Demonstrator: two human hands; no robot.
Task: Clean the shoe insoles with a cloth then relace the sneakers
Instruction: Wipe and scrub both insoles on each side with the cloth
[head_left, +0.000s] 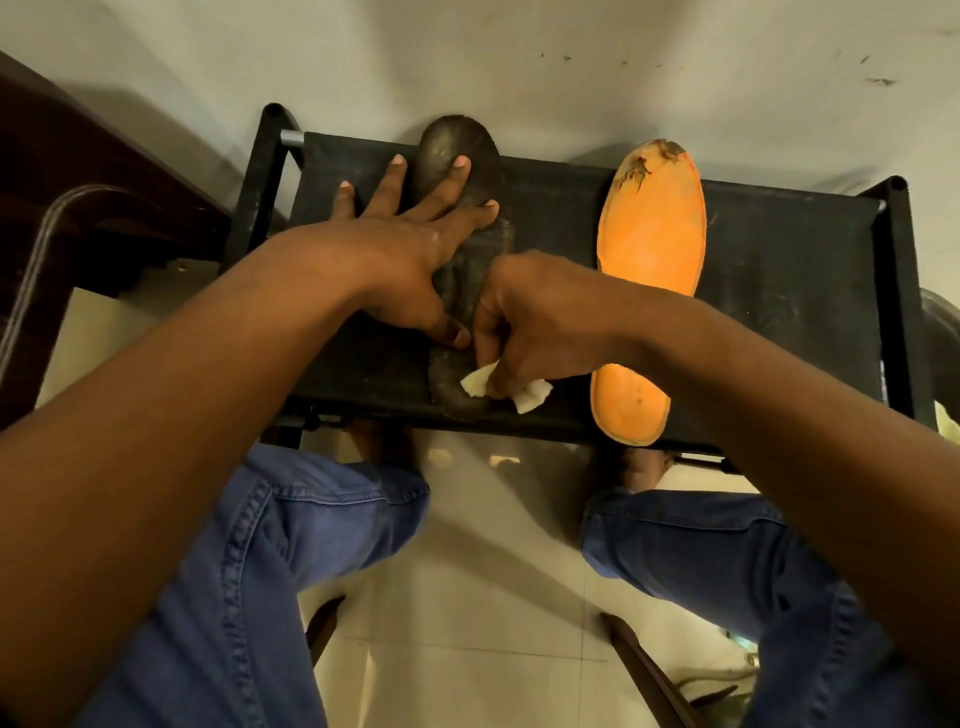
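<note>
— Where are the insoles lying right now?

— There are 2 of them, both lying lengthwise on the black fabric top of a low rack (779, 249) in front of the person's knees. The dark insole (457, 156) is sitting left of middle, and the orange insole (652, 228) is lying to its right, apart from it, its heel end poking over the near edge.

— And what are the hands doing?

— The left hand (410, 249) is lying flat with fingers spread wide and straight, pressing down on the dark insole's front half; 2 fingertips are on the toe part, the others are resting on the fabric beside it. The right hand (540, 322) is curled tight around a small white cloth (530, 392), pinching it against the dark insole's heel end, right by the left thumb. Its forearm is crossing over the orange insole's lower middle.

— Anything else around?

— Blue jeans (260, 545) on both legs, and a pale tiled floor (467, 597) between them.
</note>
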